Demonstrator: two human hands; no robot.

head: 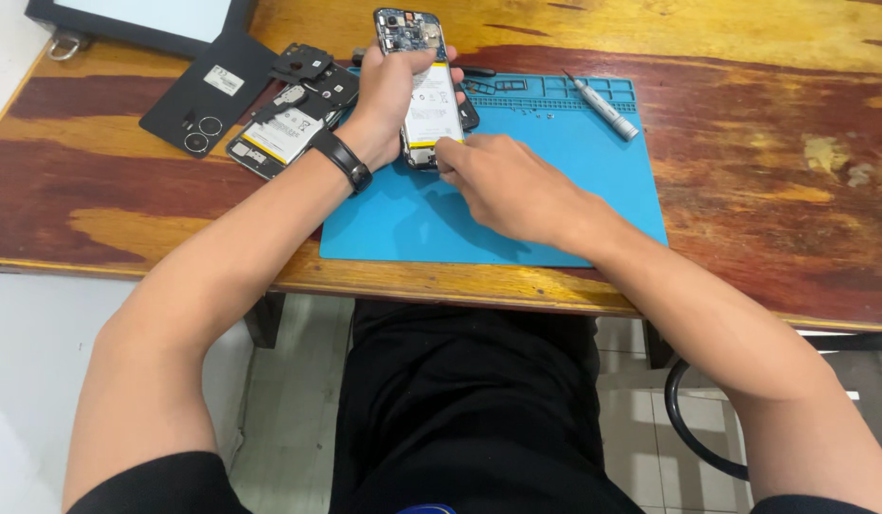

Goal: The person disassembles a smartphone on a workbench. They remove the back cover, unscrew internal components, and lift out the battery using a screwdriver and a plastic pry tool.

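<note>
Your left hand (389,100) is wrapped around the opened black smartphone with its white battery exposed (424,90), tilting it above the blue silicone repair mat (517,228); if that hold loosens, it could drop. Your right hand (512,186) pinches at its lower edge, fingertips closed; prying hard there could puncture the battery.

**Opened phone on the mat, parts toward the worktop's left rear corner**

The mat (555,209) lies on the worktop (764,171), reaching its front edge. The opened phone (420,86) stands across the mat's rear left edge, the left hand (389,100) around it and the right hand (503,186) touching its near end. A screwdriver (603,107) lies on the mat's rear right part. Left of the mat lie a second opened phone (284,128) and a back cover (208,90); behind them, at the corner, perhaps a tablet (141,21).
</note>
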